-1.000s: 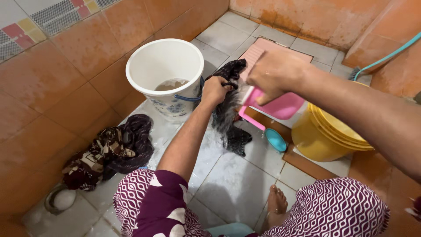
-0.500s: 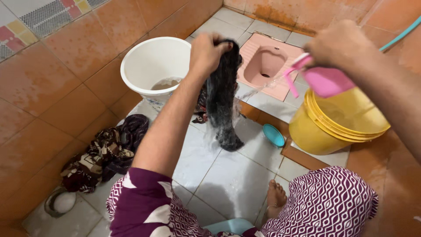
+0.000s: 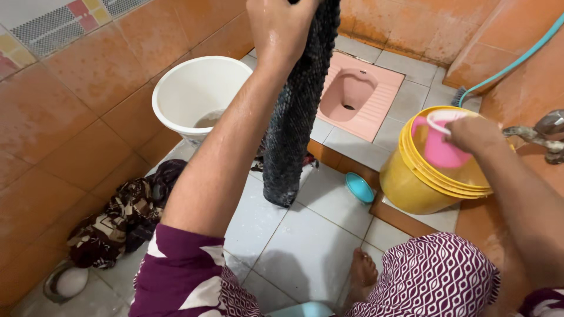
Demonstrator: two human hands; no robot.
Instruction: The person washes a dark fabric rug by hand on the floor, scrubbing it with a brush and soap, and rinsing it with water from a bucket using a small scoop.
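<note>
Left hand [image 3: 281,29]: raised at the top centre of the view, its grip clenched on the upper end of a dark wet cloth [image 3: 295,117], which hangs straight down, its lower end just above the tiled floor [image 3: 311,252] and apart from it. Right hand [image 3: 474,134]: at the right, over the mouth of a yellow bucket [image 3: 418,182], grasping a pink scoop [image 3: 437,144] by its rim; the scoop sits inside the bucket's opening. White bucket [image 3: 194,94]: left of the hanging cloth, against the orange tiled wall [image 3: 76,111], with cloudy water low inside. Heap of patterned brown and dark clothes [image 3: 123,217]: on the floor at the near left, beside the wall. Small round drain fitting [image 3: 67,282]: near left corner, just beside the heap. Pink squat pan [image 3: 355,94]: set in the floor at the far centre, behind the cloth. Teal round lid [image 3: 359,188]: on the floor between the cloth and the yellow bucket, just beside the bucket's base. Teal hose [image 3: 517,58]: runs along the far right wall. Metal tap [image 3: 543,134]: at the right edge, just past the right hand. Bare foot [image 3: 362,273]: on the floor at the near centre, between knees in maroon and white patterned fabric.
</note>
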